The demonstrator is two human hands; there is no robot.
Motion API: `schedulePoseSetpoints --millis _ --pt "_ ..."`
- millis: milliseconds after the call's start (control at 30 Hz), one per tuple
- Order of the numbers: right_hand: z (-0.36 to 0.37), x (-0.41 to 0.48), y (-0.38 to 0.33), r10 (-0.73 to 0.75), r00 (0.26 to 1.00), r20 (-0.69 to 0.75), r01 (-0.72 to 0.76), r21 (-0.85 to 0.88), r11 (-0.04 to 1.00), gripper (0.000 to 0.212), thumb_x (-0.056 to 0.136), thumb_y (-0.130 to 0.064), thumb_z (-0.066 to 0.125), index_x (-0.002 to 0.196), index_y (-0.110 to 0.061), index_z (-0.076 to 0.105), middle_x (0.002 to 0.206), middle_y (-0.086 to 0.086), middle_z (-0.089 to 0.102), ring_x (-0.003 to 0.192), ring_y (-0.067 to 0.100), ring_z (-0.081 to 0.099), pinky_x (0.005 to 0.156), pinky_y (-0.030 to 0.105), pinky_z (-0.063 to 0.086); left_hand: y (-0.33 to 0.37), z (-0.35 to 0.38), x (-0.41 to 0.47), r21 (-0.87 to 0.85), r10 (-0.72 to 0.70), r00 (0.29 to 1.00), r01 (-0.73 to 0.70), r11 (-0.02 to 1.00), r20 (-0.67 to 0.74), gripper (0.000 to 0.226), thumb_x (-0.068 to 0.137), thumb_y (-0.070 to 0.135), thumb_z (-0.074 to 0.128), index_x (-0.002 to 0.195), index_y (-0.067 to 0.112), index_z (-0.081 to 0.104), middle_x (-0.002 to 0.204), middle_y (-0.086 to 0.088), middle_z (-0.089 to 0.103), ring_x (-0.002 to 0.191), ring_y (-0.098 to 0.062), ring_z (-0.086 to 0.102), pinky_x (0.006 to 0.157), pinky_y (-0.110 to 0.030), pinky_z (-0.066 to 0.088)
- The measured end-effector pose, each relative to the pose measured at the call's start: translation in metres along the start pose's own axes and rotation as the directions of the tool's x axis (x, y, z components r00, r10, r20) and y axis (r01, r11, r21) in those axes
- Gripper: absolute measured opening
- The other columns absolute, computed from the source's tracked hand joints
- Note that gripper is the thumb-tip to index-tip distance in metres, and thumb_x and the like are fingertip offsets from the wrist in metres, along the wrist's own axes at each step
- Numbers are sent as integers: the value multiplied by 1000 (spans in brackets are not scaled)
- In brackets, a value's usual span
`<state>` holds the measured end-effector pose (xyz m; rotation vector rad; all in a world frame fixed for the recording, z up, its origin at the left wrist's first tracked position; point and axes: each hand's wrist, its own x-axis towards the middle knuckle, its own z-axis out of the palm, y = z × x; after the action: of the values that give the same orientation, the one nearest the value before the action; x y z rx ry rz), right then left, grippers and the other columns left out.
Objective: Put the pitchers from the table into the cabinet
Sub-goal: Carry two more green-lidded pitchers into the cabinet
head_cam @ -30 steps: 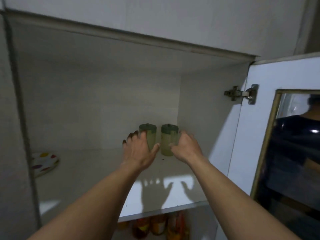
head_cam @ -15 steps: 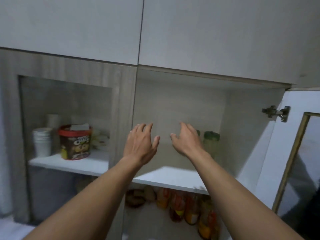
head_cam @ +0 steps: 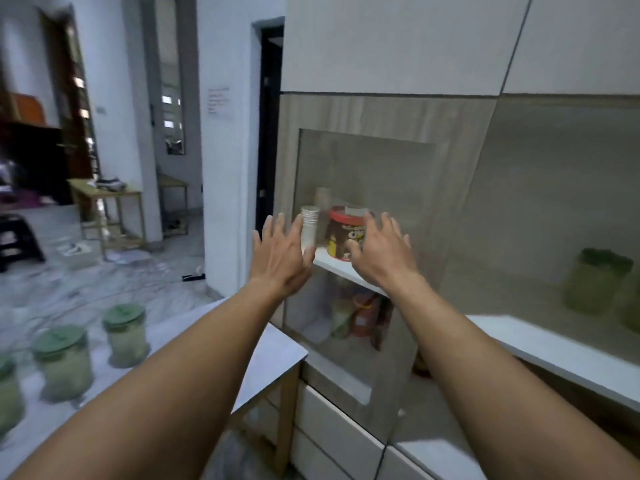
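Observation:
Three green-lidded clear pitchers stand on the white table [head_cam: 256, 355] at lower left: one [head_cam: 125, 336], a nearer one [head_cam: 64, 362], and a third [head_cam: 8, 393] cut off by the frame edge. Two more pitchers sit on the open cabinet's shelf [head_cam: 554, 348] at far right, one [head_cam: 597, 280] fully seen, the other [head_cam: 633, 306] cropped. My left hand [head_cam: 278, 254] and my right hand [head_cam: 381, 251] are raised in mid-air, fingers spread, holding nothing, in front of the glass-fronted cabinet section.
Behind the glass door [head_cam: 360, 258] are a stack of paper cups [head_cam: 309, 225], a red-lidded brown tub [head_cam: 348, 233], and packets on the shelf below. White drawers [head_cam: 336, 431] sit under it. A wooden bench [head_cam: 110, 209] and dark stool [head_cam: 17, 237] stand across the marble floor.
Both hands have let go of the two pitchers on the shelf and pulled back. My view has swung left, so the table with pitchers now shows.

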<state>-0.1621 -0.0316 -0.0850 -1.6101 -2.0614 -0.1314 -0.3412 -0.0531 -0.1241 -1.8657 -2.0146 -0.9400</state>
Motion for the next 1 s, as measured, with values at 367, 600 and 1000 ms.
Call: schedulePoseSetpoints --millis 367,600,1000 --pt "115 4 -198 -242 968 61 225 209 952 70 101 -42 45 159 -15 17 165 21 22 154 35 16 120 57 24 -204 -44 -51 137 -261 964 265 955 -47 64 98 51 36 153 22 21 160 -15 20 149 -33 12 117 -55 18" --pt "191 1 -285 -347 928 136 293 312 904 66 101 -40 47 157 -14 22 156 19 34 145 37 29 114 54 32 -301 -45 -85 160 -462 886 463 872 -46 65 98 51 36 154 21 20 161 -13 19 148 -32 13 118 -53 16" --pt "364 33 -350 -466 819 335 236 544 805 62 100 -35 50 154 -16 28 155 11 37 139 32 40 106 47 43 -422 41 -107 104 -739 674 737 668 -24 58 94 44 47 143 14 39 145 -12 43 130 -33 42 105 -46 38"
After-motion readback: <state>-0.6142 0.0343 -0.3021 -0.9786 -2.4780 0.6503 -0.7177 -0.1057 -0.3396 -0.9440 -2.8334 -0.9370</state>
